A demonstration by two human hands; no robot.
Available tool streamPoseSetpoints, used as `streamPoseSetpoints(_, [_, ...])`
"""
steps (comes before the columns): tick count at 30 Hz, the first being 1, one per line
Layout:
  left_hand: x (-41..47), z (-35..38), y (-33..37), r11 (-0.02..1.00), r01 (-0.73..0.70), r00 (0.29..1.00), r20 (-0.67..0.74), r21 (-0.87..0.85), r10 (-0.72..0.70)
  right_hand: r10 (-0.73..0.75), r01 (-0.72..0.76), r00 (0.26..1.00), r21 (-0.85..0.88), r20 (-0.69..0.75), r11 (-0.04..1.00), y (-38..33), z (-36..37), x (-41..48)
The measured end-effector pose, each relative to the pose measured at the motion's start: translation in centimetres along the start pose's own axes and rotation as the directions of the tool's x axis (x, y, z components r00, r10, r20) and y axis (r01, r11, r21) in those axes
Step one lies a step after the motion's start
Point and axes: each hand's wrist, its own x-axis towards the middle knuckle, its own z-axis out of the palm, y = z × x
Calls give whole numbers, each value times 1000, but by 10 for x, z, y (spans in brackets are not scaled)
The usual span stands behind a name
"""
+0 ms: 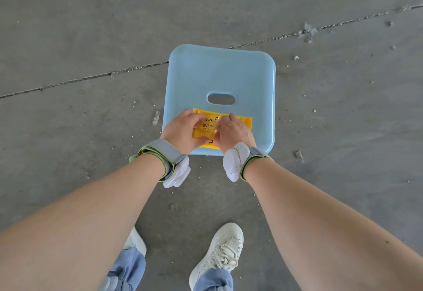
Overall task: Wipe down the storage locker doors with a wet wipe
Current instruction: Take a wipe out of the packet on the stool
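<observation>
2 hands (183, 130) (233, 131) curled, pinching yellow wipe pkt (245, 122) on stool (219, 73).

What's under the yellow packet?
The yellow packet lies on the seat of the blue stool, by the edge nearest the person. The left hand and right hand grip it and cover its middle. Anything else beneath it is hidden.

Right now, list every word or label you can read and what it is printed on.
"DUCK": on the yellow wet wipe pack, beside the left hand.
"婴儿手": same pack, cut off by the right hand.
Smaller lines beneath: too blurred to read.
No text on the blue plastic stool.
</observation>
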Motion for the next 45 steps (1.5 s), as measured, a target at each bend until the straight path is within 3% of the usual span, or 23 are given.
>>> streamPoseSetpoints(7, [3, 7, -1, 995, -32, 999, -20, 96, 34, 147, -139, 989, 345, 2, 928, 13, -9, -5])
streamPoseSetpoints(9, [4, 7, 0, 994, -40, 999, -23, 104, 42, 244, -192, 970, 547, -22, 815, 20, -10, -4])
streamPoseSetpoints(11, [4, 7, -1, 992, -45, 999, -15, 116, 47, 370, -224, 928, 736, -39, 639, 30, -12, -4])
streamPoseSetpoints(14, [6, 8, -1, 988, -49, 999, -6, 150, 50, 455, -206, 887, 815, -77, 541, 46, -16, -7])
streamPoseSetpoints(20, [2, 5, 2, 978, -90, 996, 7, 190, 90, 460, -129, 863, 790, -209, 599, 51, -18, -15])
streamPoseSetpoints(24, [-3, -5, 5, 971, -121, 992, 66, 204, 110, 389, -40, 858, 712, -335, 701, 42, -31, -21])
streamPoseSetpoints(26, [-4, -11, 4, 963, -115, 993, 47, 243, 107, 342, 37, 862, 719, -375, 694, 33, -41, -24])
streamPoseSetpoints(29, [-5, -22, 0, 914, -89, 996, 14, 397, 91, 207, 63, 945, 761, -254, 646, 15, -55, -30])
streamPoseSetpoints(31, [-7, -24, -2, 878, -72, 997, 34, 474, 63, 31, 41, 995, 664, -97, 746, 5, -55, -31])
streamPoseSetpoints(33, [-11, -23, -4, 850, -81, 996, 64, 520, 56, -27, 6, 999, 472, 38, 882, 3, -48, -29])
streamPoseSetpoints(35, [-15, -22, -8, 855, -91, 996, 50, 511, 76, 4, -28, 997, 336, 73, 941, 8, -38, -27])
streamPoseSetpoints(38, [-18, -21, -16, 861, -98, 995, 46, 499, 86, 66, -86, 994, 264, 82, 961, 20, -25, -31])
streamPoseSetpoints(42, [-12, -27, -16, 830, -86, 990, 138, 551, 11, 128, -160, 980, 221, 155, 962, 21, -28, -28])
streamPoseSetpoints(45, [-7, -41, -8, 818, -75, 985, 169, 570, -27, 195, -216, 976, 298, 98, 930, 13, -47, -24])
